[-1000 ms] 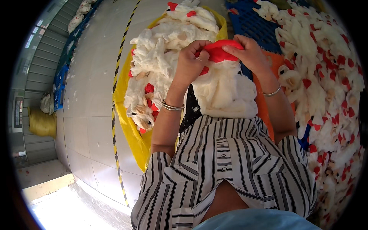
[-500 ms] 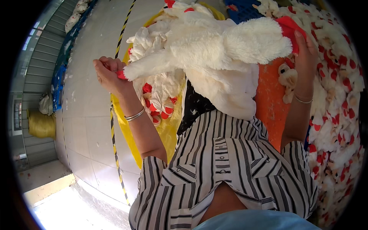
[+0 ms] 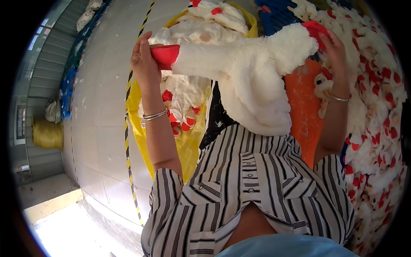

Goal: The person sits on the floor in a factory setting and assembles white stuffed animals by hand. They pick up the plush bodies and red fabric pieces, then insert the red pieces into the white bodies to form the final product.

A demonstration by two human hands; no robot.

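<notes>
A white, limp plush toy skin (image 3: 261, 81) with red ends is stretched across in front of my chest. My left hand (image 3: 145, 60) grips one red end, fingers closed around its tip. At the other side my right hand (image 3: 335, 49) pinches the second red end between thumb and fingers. The skin's loose middle hangs in folds down to my striped shirt (image 3: 257, 171). Part of each red end is hidden by my fingers.
Beyond the skin, a yellow bag (image 3: 143, 132) holds several white and red plush pieces (image 3: 188, 103). A large heap of similar pieces (image 3: 372, 128) lies on the right. Beside it are an orange surface (image 3: 302, 115) and a blue crate (image 3: 274, 17). Striped tape (image 3: 127, 128) marks the floor.
My left hand has moved up and right, raising its red end, which now shows more fully. The skin's middle has bunched and sagged. The right hand has shifted slightly left.
</notes>
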